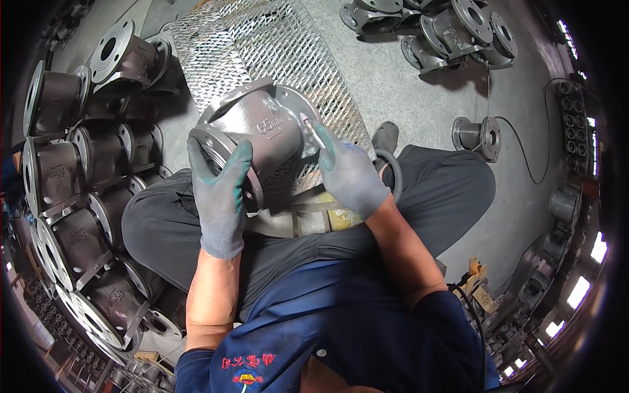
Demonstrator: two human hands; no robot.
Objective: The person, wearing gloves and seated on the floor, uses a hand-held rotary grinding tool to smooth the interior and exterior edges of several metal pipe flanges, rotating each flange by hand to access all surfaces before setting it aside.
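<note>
A grey cast-metal valve body (268, 128) with a round flange at each end is tilted between my gloved hands, above a sheet of expanded metal mesh. My left hand (219, 177) is closed round the rim of the near-left flange (216, 147), thumb on the outer side. In my right hand (347, 167) is a thin, pale, pencil-like tool (314, 133), pinched between the fingers. Its tip meets the body close to the far-right flange (298, 101). The exact kind of tool is too small to make out.
Similar valve bodies (108, 160) stand stacked along my left. More valve bodies (452, 33) lie at the far right, and a single one (476, 137) trails a dark cable (534, 177). Metal mesh (262, 39) covers the floor ahead. Yellowish blocks (344, 218) sit between my legs.
</note>
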